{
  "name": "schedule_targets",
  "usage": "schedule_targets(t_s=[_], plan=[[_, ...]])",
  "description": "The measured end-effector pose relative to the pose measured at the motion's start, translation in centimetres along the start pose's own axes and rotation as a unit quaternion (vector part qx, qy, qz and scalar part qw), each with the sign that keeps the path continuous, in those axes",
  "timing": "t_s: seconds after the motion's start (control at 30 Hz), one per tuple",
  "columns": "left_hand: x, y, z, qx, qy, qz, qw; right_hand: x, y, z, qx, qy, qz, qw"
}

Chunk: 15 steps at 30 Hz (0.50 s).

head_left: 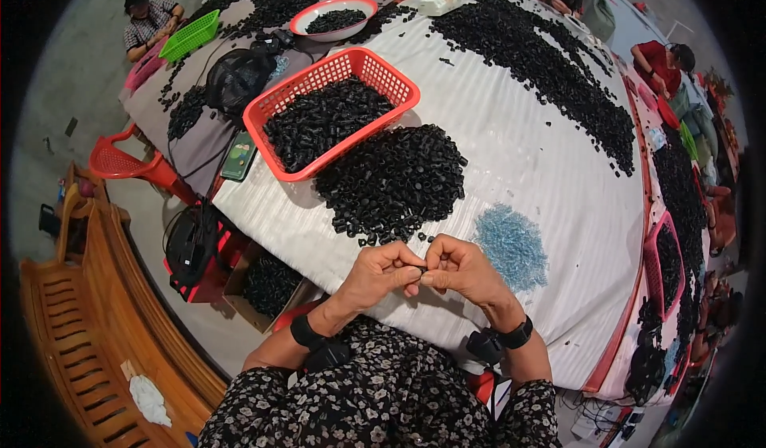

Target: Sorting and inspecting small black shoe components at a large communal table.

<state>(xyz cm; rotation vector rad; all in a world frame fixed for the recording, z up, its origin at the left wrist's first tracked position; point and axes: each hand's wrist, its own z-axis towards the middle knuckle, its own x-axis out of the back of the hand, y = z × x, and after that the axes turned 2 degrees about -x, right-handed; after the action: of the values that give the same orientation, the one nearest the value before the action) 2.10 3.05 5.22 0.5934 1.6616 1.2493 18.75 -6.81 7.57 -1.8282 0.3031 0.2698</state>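
Observation:
Just above my lap, at the near edge of the cloth, my left hand [381, 276] and my right hand [465, 272] meet fingertip to fingertip. Both are closed in a pinch on a small black plastic part [422, 270], mostly covered by the fingers. Beyond them lies a heap of short black cylindrical plastic parts [399, 178]. Small clear-blue pieces [511, 248] are spread in a pile beside my right hand. Behind the heap, a red plastic basket [397, 81] holds more black parts.
A green-cased phone [238, 157] lies left of the basket. Further back are a black mesh bag [239, 77], a red-rimmed bowl [351, 4] and a long spread of black parts [542, 61]. Below the left edge stands a cardboard box [238, 288]. Several people sit around the tables.

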Motion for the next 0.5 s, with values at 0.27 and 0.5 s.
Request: schedule_targets(t_s=[0.27,0.5], plan=[[0.2,2.7,-0.3,-0.028,0.005,0.003,1.000,-0.6,-0.4,0.9,-0.020,-0.055,-0.042,0.997],[2.4,2.3,-0.3,-0.064,0.038,-0.123,0.990,-1.3,3.4,2.3,0.170,0.004,-0.433,0.885]])
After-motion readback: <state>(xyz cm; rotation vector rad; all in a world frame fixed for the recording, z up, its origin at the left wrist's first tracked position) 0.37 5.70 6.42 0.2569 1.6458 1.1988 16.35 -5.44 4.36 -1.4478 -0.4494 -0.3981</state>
